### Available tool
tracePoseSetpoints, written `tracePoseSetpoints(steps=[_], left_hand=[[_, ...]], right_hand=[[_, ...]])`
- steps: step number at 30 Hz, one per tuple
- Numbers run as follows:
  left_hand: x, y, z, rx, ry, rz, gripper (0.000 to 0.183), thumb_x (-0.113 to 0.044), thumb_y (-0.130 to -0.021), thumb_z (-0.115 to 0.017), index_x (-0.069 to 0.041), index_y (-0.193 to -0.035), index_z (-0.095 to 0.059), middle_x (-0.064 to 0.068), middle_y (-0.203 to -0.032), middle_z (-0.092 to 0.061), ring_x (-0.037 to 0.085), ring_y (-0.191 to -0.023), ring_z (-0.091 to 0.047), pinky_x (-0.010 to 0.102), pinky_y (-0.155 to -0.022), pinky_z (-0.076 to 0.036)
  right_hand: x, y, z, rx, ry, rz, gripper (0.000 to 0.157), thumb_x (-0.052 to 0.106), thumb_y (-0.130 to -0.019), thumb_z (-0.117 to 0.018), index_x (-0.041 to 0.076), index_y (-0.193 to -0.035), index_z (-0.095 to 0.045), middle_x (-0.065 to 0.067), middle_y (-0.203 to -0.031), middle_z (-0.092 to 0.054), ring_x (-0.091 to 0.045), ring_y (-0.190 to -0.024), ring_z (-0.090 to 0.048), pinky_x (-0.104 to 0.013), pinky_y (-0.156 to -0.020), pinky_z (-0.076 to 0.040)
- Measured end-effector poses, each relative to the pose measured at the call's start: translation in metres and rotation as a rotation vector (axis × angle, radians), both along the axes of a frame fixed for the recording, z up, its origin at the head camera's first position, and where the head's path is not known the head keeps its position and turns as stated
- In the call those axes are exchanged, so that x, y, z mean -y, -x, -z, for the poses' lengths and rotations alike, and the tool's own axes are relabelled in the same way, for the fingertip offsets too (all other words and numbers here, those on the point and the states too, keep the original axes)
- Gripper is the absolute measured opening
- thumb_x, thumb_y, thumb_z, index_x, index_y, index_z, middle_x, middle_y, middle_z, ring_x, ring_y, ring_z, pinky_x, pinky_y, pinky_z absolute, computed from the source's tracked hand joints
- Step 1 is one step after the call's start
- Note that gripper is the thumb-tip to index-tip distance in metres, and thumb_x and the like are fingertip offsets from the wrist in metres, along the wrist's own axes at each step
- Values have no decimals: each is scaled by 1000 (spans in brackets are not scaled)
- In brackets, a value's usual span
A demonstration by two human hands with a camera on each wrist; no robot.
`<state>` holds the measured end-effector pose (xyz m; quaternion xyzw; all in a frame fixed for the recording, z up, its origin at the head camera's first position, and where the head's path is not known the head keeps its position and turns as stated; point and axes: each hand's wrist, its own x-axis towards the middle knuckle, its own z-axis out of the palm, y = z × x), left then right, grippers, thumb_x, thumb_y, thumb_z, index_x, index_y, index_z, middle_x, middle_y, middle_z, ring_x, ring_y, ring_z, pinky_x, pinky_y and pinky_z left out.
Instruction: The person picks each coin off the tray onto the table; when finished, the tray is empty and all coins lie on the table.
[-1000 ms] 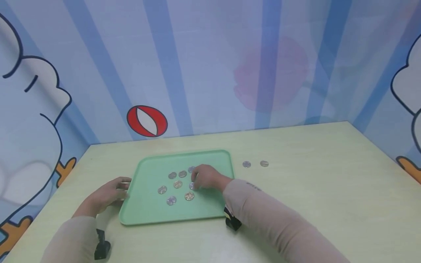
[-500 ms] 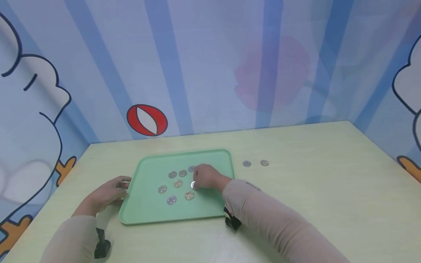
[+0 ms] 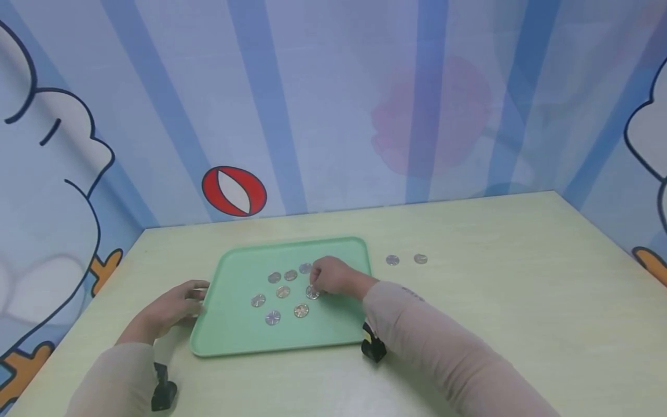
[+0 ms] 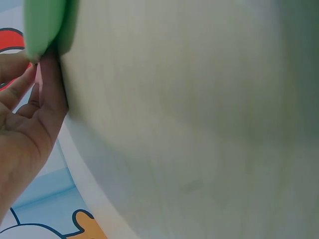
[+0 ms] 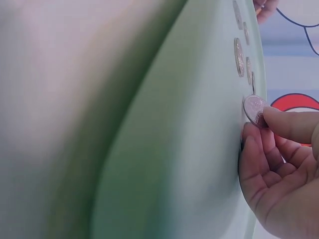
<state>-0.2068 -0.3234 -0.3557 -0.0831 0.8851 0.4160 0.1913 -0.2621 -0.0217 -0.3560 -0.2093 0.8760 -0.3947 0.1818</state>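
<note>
In the head view, a green tray (image 3: 234, 336) lies on the table with several silvery coins on it. My right hand (image 3: 333, 276) is over the tray's right half. Its thumb and fingers pinch a coin (image 5: 255, 109), which stands tilted off the tray in the right wrist view. A coin (image 3: 301, 311) lies flat just in front of that hand, and another coin (image 3: 305, 268) lies behind it. My left hand (image 3: 169, 307) is at the tray's left edge, its extended fingers touching the rim (image 4: 42, 30).
Two coins, a nearer-left coin (image 3: 392, 260) and a farther-right coin (image 3: 420, 259), lie on the pale table (image 3: 495, 278) right of the tray. A printed blue backdrop (image 3: 333, 116) rises behind the table's far edge. Black wrist cameras sit under both sleeves.
My right hand has shifted slightly to the right, and the coin at its fingertips has moved right with it. The left hand and the tray stay in place.
</note>
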Motion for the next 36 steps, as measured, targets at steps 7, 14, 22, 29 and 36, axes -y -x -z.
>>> tracePoseSetpoints(steps=[7,14,22,29,36], left_hand=[[0,0,0,-2,-3,6,56,1,-78,-44,4,-130,-22,29,-127,-28,41,-110,-38,47,-85,-41],[1,0,1,2,-1,8,57,1,-78,-44,4,-130,-22,29,-127,-28,40,-110,-38,48,-85,-40],[2,0,1,-1,-6,9,57,0,-78,-44,4,-131,-21,28,-127,-28,40,-109,-39,47,-85,-41],[2,-1,0,2,-10,9,58,0,-78,-44,4,-131,-21,29,-127,-28,40,-110,-38,48,-86,-40],[2,-1,-1,2,-28,16,60,-1,-77,-47,4,-131,-21,29,-127,-28,40,-108,-40,47,-86,-40]], right_hand=[[-4,-1,-3,80,56,16,3,3,-76,-59,1,-75,-56,-5,-70,-56,-15,-62,-52,-25,-56,-48],[-10,-2,-1,112,128,14,4,4,-77,-59,1,-78,-57,-5,-72,-56,-15,-65,-54,-25,-59,-49],[-25,-2,1,141,207,28,5,6,-77,-58,2,-79,-56,-6,-74,-57,-17,-67,-55,-27,-61,-49],[-38,-3,-3,231,325,84,6,2,-80,-55,-3,-84,-53,-11,-78,-56,-19,-69,-56,-30,-64,-51],[-51,-4,-2,261,367,119,6,2,-81,-53,-4,-84,-52,-12,-80,-56,-20,-70,-57,-30,-66,-51]])
